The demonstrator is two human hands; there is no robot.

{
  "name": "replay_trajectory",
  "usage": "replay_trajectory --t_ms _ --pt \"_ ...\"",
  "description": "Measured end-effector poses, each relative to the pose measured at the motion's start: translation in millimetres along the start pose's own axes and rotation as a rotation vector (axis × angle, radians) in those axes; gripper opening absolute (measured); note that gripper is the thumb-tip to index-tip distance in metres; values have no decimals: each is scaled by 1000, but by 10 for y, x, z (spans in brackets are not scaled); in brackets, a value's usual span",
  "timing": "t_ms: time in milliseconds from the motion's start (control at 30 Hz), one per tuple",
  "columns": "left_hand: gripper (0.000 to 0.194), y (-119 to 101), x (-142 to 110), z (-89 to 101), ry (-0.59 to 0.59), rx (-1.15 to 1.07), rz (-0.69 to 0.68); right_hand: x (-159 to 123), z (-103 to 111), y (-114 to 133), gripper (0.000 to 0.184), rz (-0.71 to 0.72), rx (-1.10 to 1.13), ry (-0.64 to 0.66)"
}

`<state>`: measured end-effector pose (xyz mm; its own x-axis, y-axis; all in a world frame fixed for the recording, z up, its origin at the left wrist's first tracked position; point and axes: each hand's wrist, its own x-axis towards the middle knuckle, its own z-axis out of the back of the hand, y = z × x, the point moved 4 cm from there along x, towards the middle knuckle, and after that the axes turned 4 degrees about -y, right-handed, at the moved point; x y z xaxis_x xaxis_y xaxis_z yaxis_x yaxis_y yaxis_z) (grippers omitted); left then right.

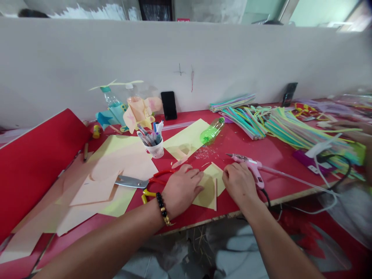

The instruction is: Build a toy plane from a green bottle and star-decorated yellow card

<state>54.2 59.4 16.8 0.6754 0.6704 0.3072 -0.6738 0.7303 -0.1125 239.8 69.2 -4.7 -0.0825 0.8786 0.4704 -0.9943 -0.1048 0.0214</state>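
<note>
A small pale-yellow sheet of paper (pixel 205 195) lies on the red tabletop between my hands, with a narrow folded strip (pixel 215 193) standing out along it. My left hand (pixel 183 188) rests flat, fingers stretched over the sheet's left part. At the right corner of the sheet is my right hand (pixel 240 182), its fingers curled in; the fingertips are hidden, so what they hold does not show. Scissors (pixel 133 182) with red and yellow handles lie beside my left hand, blades pointing left. Just right of my right hand sits a pink glue gun (pixel 251 164) with a clear glue stick in it.
Beyond are a cup of markers (pixel 155 149), a green bottle piece (pixel 212 131), a phone (pixel 169 105) and paper-decorated bottles (pixel 136 108). Peach and yellow sheets (pixel 128 157) spread left, near a red board (pixel 43 155). Pastel pipe cleaners (pixel 299 128) and another person's hand (pixel 348 130) are right.
</note>
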Motion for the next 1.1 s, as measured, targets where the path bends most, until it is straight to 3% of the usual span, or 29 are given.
replay_trajectory --t_ms 167,267,400,600,800,933,1033,1100 --pt "46 116 -9 -61 94 -63 55 -5 0 -34 18 -33 84 -13" --pt "49 126 -7 -59 95 -101 80 0 3 -87 16 -52 174 -29" --pt "54 144 -6 -61 110 -114 108 15 53 -179 28 -49 310 -31" --pt "50 150 -2 -32 98 -127 133 34 213 -277 21 -19 459 0" --pt "49 163 -3 -13 56 -120 143 -6 365 -469 15 -273 674 -152" --pt "40 193 3 49 -76 -226 183 -70 374 -532 17 -431 1027 -175" --pt "31 205 11 149 -227 -488 219 -73 391 -436 9 -321 1276 -194" --pt "35 224 15 180 -241 -744 309 -64 427 -327 6 -172 1337 -194"
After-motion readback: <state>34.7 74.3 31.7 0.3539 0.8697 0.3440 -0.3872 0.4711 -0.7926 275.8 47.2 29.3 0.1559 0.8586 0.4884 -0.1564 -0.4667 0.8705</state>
